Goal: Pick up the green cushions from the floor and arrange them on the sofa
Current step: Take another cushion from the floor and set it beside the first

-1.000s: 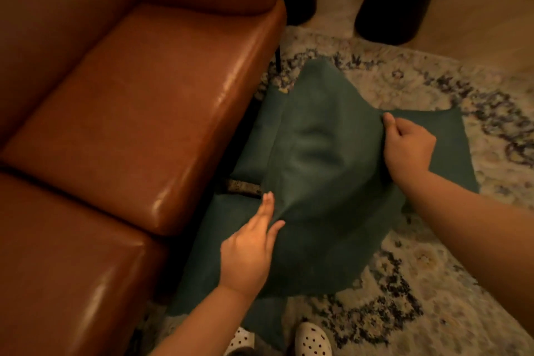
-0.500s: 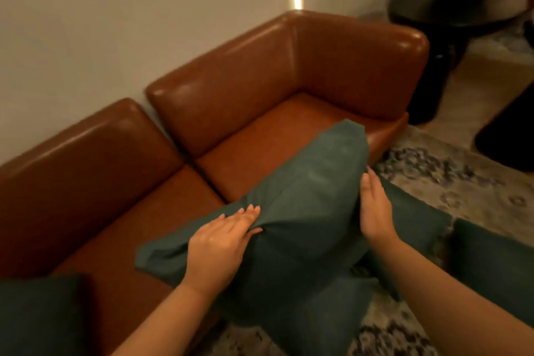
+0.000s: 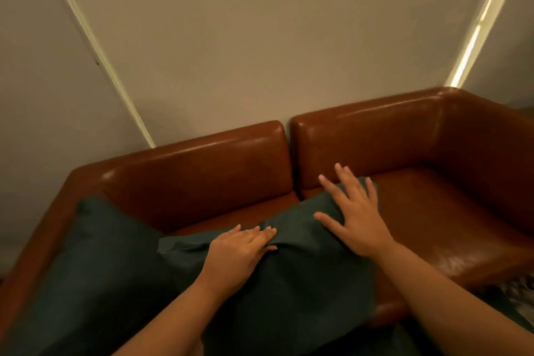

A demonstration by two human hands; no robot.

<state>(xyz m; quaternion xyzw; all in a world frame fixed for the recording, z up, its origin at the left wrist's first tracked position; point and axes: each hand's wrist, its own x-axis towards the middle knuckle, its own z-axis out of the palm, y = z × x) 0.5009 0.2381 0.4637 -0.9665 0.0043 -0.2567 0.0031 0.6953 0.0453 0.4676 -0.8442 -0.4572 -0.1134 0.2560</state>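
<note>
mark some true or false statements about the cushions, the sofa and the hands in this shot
1. The right hand lies with straight, spread fingers on the dark green fabric cushion in the middle. True.
2. The sofa is upholstered in grey cloth. False: it is a glossy brown leather sofa.
3. A second dark green cushion sits at the sofa's left end. True.
4. Both hands hang clear of the cushions. False: the left hand grips the top edge of the middle cushion, and the right hand rests on it.
</note>
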